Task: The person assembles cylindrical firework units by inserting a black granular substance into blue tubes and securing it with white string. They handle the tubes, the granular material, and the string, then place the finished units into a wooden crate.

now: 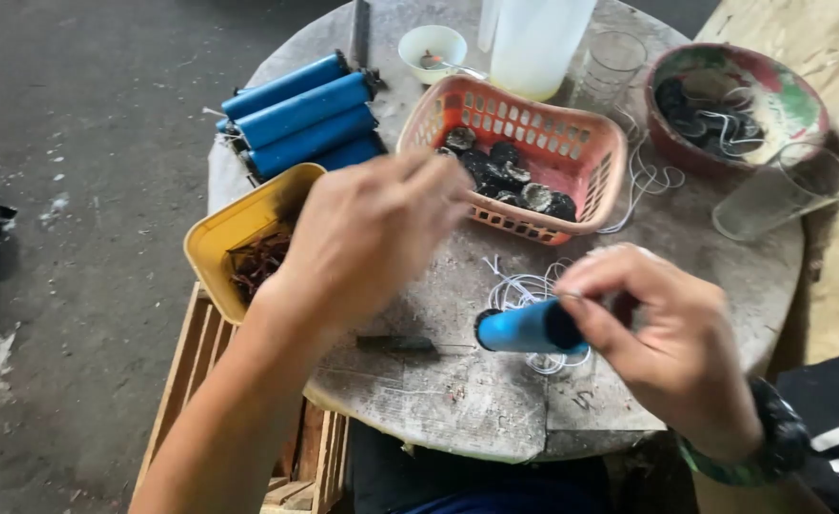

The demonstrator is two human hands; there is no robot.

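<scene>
My right hand (671,343) grips a short blue tube (524,328) near its right end and holds it level above a tangle of white cord (524,286) on the round table (476,400). My left hand (367,238) hovers above the table between a yellow tray (234,228) and a pink slotted basket (572,143). Its fingers are drawn together and point toward the basket; motion blur hides whether they pinch anything. The basket holds several dark round caps (510,176).
Several long blue tubes (300,114) lie stacked at the table's far left. At the back stand a small white cup (434,43), a pale plastic jug (538,38), two clear glasses (781,190) and a red-rimmed bowl (800,95) of dark parts. A wooden crate (191,371) sits below the tray.
</scene>
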